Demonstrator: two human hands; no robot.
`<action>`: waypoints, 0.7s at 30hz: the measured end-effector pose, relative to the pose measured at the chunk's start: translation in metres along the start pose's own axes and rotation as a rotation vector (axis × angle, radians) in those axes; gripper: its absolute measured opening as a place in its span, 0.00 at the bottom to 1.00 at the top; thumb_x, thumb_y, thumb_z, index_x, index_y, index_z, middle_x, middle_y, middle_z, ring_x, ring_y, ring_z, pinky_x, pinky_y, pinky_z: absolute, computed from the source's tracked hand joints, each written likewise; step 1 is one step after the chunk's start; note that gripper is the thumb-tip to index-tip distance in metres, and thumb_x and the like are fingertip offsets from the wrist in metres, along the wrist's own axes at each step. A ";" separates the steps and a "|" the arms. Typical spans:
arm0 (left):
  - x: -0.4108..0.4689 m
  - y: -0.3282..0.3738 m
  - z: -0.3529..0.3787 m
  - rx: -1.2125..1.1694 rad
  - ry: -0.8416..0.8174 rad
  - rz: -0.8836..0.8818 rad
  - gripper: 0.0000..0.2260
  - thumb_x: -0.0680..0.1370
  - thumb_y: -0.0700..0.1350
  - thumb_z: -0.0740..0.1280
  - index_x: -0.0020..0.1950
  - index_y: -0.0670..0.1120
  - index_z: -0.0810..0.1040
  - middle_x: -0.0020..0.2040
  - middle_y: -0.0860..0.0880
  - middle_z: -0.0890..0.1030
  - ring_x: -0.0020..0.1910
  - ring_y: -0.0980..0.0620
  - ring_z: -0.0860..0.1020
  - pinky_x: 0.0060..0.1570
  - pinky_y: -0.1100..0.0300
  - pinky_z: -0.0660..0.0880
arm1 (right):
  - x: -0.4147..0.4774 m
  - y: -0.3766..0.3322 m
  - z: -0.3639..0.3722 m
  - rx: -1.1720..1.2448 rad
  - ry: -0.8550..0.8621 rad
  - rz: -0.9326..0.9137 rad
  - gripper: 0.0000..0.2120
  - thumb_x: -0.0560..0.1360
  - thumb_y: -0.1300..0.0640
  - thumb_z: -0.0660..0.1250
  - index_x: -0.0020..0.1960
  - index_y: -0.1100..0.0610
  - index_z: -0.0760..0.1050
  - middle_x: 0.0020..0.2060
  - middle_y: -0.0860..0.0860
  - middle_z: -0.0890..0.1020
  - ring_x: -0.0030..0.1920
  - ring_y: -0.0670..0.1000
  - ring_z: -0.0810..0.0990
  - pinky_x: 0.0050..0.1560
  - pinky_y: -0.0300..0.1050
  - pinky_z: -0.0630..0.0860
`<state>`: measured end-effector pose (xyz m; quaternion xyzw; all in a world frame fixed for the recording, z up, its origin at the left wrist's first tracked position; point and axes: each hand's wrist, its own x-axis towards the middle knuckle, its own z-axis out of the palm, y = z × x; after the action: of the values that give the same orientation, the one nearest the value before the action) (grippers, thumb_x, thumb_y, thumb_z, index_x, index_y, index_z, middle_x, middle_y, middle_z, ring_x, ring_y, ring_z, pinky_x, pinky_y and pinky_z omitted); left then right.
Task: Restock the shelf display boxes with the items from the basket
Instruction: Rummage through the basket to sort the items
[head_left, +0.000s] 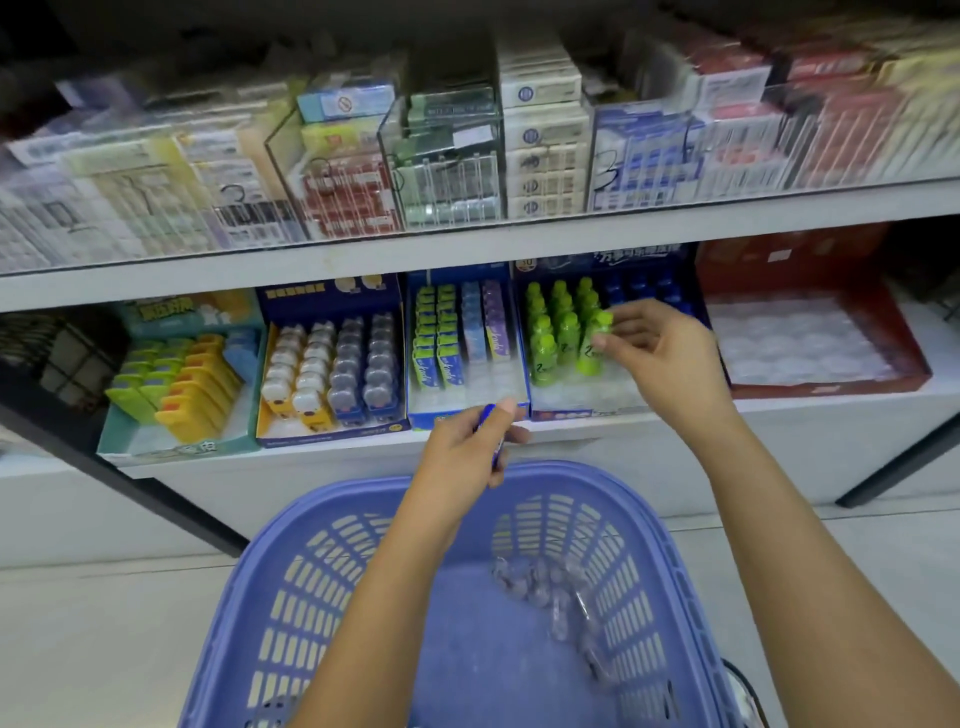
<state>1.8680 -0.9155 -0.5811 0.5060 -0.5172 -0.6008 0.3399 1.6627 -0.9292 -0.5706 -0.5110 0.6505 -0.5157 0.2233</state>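
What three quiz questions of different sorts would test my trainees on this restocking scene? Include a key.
1. True or false: the right hand pinches a green bottle at the display box.
2. What colour is the item that the left hand grips? A red, B blue, C yellow.
3. Where do the clear-wrapped pieces lie?
Key: 1 true; 2 B; 3 in the basket.
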 end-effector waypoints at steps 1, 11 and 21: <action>-0.001 -0.002 -0.001 -0.016 -0.002 -0.017 0.12 0.80 0.52 0.61 0.48 0.48 0.82 0.38 0.53 0.81 0.28 0.56 0.68 0.27 0.66 0.67 | 0.003 0.006 0.004 -0.002 0.001 -0.007 0.11 0.71 0.59 0.73 0.52 0.57 0.77 0.41 0.51 0.81 0.40 0.43 0.78 0.45 0.34 0.77; 0.005 -0.010 -0.007 -0.222 0.008 -0.222 0.11 0.80 0.38 0.56 0.52 0.44 0.79 0.39 0.46 0.75 0.28 0.54 0.72 0.27 0.65 0.69 | 0.022 0.019 0.018 -0.184 -0.142 -0.076 0.11 0.71 0.60 0.73 0.53 0.58 0.77 0.40 0.49 0.78 0.39 0.44 0.76 0.38 0.21 0.70; 0.004 -0.011 -0.016 -0.367 -0.003 -0.082 0.04 0.76 0.40 0.67 0.49 0.41 0.80 0.38 0.48 0.82 0.34 0.56 0.80 0.37 0.67 0.78 | 0.017 0.018 0.020 -0.293 -0.174 -0.034 0.11 0.70 0.60 0.74 0.51 0.60 0.77 0.43 0.54 0.81 0.41 0.49 0.79 0.42 0.33 0.74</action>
<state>1.8836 -0.9215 -0.5919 0.4553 -0.3785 -0.6990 0.4010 1.6649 -0.9545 -0.5901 -0.5916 0.6883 -0.3728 0.1931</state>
